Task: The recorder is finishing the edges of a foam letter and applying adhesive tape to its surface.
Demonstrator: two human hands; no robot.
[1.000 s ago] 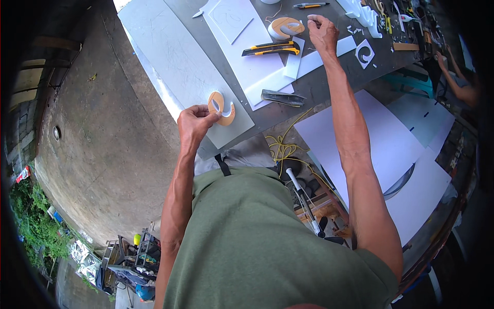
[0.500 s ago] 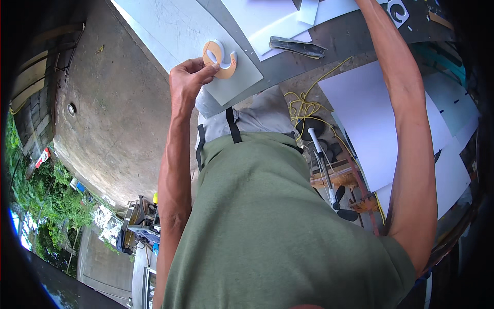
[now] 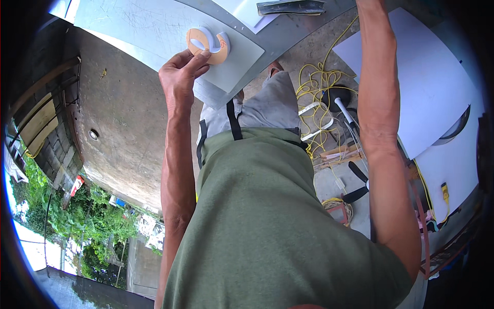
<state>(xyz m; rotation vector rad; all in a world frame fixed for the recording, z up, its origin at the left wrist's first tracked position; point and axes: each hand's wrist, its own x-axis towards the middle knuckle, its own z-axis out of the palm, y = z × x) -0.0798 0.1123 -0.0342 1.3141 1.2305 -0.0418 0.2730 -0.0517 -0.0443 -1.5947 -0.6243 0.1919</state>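
Note:
My left hand [image 3: 180, 77] pinches a curved, letter-shaped cutout [image 3: 220, 55] between thumb and fingers at its lower left edge. The cutout has a tan face with a small red mark and thick white sides. It is over a pale grey sheet [image 3: 242, 64] at the table's near corner; whether it touches the sheet I cannot tell. My right forearm [image 3: 378, 77] reaches up past the top edge, so my right hand is out of the picture.
A dark, worn folded strip [image 3: 290, 7] lies on the grey table [image 3: 288, 32]. To the right are large white sheets [image 3: 411, 82]. Tangled yellow cord [image 3: 314, 85], a white pole [image 3: 343, 109] and black fan blades [image 3: 355, 194] are low down between table and sheets.
The view has shifted, and the table's far part with my right hand's end has slid out at the top. My left hand still pinches the cutout, now a little farther left.

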